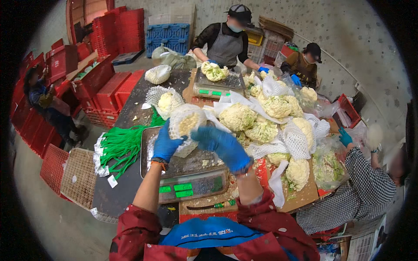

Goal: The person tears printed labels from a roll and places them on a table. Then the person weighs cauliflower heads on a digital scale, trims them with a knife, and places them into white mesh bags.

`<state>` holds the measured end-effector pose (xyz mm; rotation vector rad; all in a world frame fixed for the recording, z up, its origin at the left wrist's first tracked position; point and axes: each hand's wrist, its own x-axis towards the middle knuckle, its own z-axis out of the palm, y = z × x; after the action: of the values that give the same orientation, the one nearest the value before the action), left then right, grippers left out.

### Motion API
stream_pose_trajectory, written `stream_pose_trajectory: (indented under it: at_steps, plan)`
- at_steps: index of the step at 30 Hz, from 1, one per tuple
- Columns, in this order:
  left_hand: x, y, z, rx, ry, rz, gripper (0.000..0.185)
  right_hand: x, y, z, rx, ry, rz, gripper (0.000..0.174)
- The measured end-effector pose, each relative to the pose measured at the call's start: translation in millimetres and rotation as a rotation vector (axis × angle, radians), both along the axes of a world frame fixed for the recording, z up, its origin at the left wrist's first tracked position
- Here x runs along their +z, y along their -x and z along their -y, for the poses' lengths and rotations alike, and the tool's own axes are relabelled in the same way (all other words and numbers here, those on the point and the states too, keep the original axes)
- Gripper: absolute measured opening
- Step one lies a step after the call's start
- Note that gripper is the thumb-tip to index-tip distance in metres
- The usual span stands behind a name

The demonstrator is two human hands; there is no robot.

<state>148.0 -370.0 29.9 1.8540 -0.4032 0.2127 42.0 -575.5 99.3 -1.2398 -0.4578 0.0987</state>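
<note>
A cauliflower in a white foam net sleeve point(188, 120) is above the steel pan of a digital scale point(196, 187). My left hand point(165, 143), in a blue glove, holds its left side with the thumb underneath. Close to its right side is my right hand point(220, 145), also blue-gloved and blurred by motion; its exact contact is unclear. Two more netted cauliflowers, one nearer point(166, 101) and one farther point(158, 74), lie beyond my left hand. Below my right wrist lies a curved knife point(212, 205) with a wrapped green handle.
Bare cauliflowers point(237, 116) and loose foam nets are heaped at the right. Green net bags point(122, 146) with white tags lie left. Across the table, a person point(225, 42) handles cauliflower at a second scale point(212, 89). Other people stand around. Red crates point(107, 88) fill the left.
</note>
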Motion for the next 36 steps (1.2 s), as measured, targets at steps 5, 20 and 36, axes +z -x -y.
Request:
stream_pose_trajectory:
  at_steps: [5, 20, 36]
  plan:
    - [-5.7, -4.1, -11.5, -0.110, 0.154, -0.214, 0.070, -66.9, 24.7, -42.6, 0.238, 0.196, -0.376, 0.036]
    - [-47.3, -15.2, -26.7, -0.050, 0.101, -0.169, 0.075, -98.6, 1.3, 35.4, -0.863, 1.245, -0.012, 0.050]
    - [-39.9, -1.2, -26.2, -0.016, 0.210, -0.177, 0.076, -109.8, -40.9, -50.6, -0.600, 0.588, -0.019, 0.069]
